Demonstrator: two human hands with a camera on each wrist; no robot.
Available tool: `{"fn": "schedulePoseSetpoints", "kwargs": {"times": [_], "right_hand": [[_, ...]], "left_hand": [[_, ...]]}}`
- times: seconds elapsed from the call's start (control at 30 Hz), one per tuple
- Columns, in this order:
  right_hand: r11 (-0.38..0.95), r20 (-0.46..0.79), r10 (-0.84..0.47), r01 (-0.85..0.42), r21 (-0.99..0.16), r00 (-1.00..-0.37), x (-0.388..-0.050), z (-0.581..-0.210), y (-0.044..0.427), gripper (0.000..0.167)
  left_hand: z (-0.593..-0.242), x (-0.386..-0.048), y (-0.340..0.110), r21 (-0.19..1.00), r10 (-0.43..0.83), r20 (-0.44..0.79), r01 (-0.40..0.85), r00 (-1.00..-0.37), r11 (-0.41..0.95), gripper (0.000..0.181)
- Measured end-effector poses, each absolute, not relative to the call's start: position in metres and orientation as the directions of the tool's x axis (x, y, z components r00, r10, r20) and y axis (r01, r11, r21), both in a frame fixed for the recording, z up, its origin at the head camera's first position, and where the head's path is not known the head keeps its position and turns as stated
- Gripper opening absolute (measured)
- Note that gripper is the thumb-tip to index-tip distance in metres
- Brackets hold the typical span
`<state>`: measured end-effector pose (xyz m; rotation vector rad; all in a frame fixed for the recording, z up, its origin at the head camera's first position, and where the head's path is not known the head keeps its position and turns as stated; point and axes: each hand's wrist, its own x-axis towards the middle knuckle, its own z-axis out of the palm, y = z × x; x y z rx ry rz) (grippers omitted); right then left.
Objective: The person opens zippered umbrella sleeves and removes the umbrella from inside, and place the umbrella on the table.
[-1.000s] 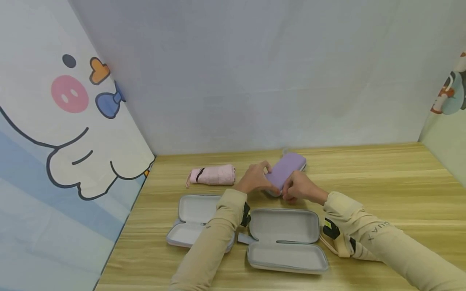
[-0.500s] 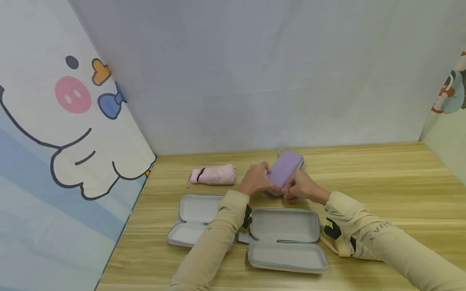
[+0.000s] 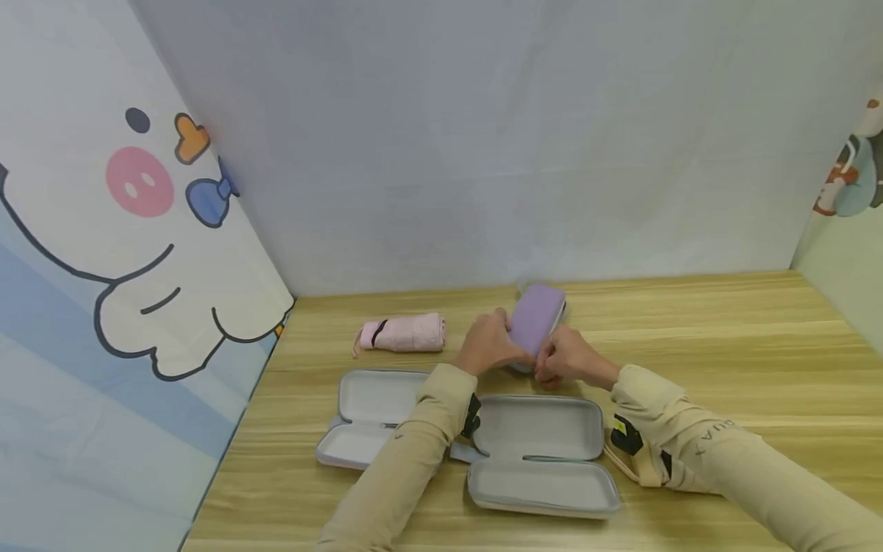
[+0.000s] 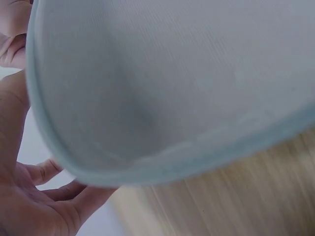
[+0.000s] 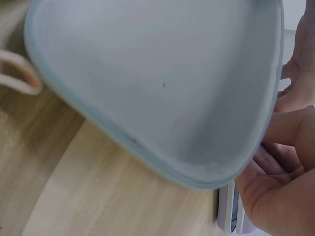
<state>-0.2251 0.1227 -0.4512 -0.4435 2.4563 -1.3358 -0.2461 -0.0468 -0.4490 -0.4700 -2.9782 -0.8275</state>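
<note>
A purple zip case (image 3: 536,318) lies closed near the back of the table, slightly slanted. My left hand (image 3: 488,343) grips its near left end, thumb at the front edge and fingers along the left side. At the near right corner, my right hand (image 3: 571,358) has curled fingers pinching at the case's zipped edge; the zipper pull is hidden by the fingers. In the right wrist view, part of the purple case (image 5: 225,209) shows its light edge and dark zipper line below the right hand (image 5: 285,182). The left hand (image 4: 39,201) is partly covered in the left wrist view.
Two cases lie unfolded in front: a grey-lined one (image 3: 541,487) under the forearms and another (image 3: 375,395) partly behind the left sleeve. A folded pink umbrella (image 3: 407,333) lies to the left. A beige strapped item (image 3: 648,468) sits beneath the right forearm.
The purple case has turned counterclockwise, its far end swinging left. My left hand has shifted slightly right with it, while the right hand stays at the near corner.
</note>
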Motion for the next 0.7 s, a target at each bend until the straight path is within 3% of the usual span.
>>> {"fn": "schedulePoseSetpoints", "kwargs": {"times": [0.17, 0.4, 0.7], "right_hand": [[0.49, -0.109, -0.423, -0.126, -0.863, -0.899, -0.225, -0.452, 0.121, 0.006], [0.49, -0.111, -0.418, -0.12, -0.863, -0.902, -0.225, -0.452, 0.124, 0.007], [0.525, -0.098, -0.434, -0.163, -0.835, -0.896, -0.227, -0.45, 0.129, 0.007]], "left_hand": [[-0.449, -0.246, -0.046, 0.475, 0.266, 0.093, 0.278, -0.959, 0.835, 0.055], [-0.45, -0.243, -0.043, 0.474, 0.227, 0.101, 0.247, -0.969, 0.845, 0.074], [-0.447, -0.236, -0.035, 0.423, 0.174, -0.013, 0.153, -0.985, 0.893, 0.086]]}}
